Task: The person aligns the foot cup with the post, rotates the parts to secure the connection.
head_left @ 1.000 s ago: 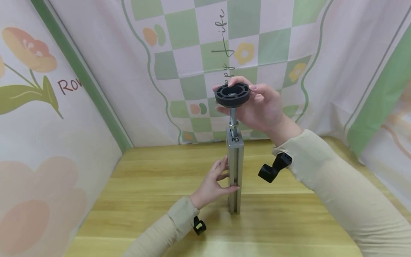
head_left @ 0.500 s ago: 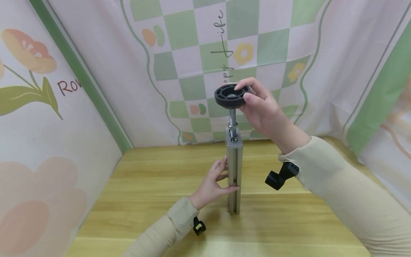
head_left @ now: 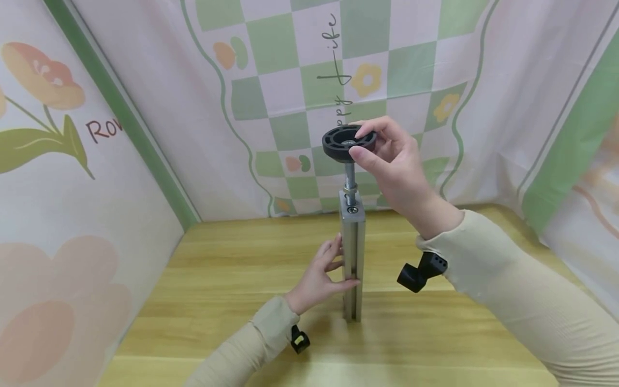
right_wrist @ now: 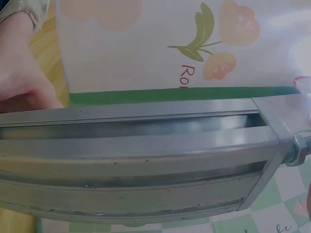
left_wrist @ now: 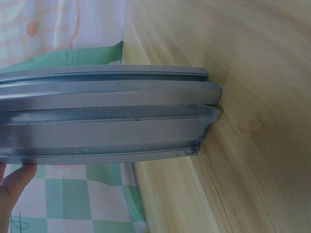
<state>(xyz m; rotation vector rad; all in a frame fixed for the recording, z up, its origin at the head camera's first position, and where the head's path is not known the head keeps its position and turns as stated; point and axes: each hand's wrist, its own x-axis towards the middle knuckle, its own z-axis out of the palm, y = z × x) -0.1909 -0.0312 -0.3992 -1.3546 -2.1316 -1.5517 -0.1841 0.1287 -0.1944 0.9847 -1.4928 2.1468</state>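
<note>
An aluminium profile (head_left: 348, 252) with long grooves stands upright on the wooden table. My left hand (head_left: 313, 282) grips its lower half from the left, thumb across the near side. From the end plate (head_left: 351, 210) on top rises a threaded rod (head_left: 350, 174) with a hex nut (head_left: 350, 190) low on it. The rod carries a black round levelling foot (head_left: 332, 148), pad side up. My right hand (head_left: 403, 169) pinches the foot's right rim between thumb and fingers. In the right wrist view the profile (right_wrist: 146, 150) hides part of my left hand (right_wrist: 22, 73).
The wooden table (head_left: 217, 252) runs back to a patterned curtain (head_left: 271, 97) with green and white checks. Another flowered curtain (head_left: 58, 177) borders the left side. Black mounts hang from both sleeves, at the right wrist (head_left: 416, 274) and left wrist (head_left: 300, 341).
My right hand has shifted from around the back of the levelling foot to its near right rim, its thumb coming round to the front. My left hand and the profile stay put.
</note>
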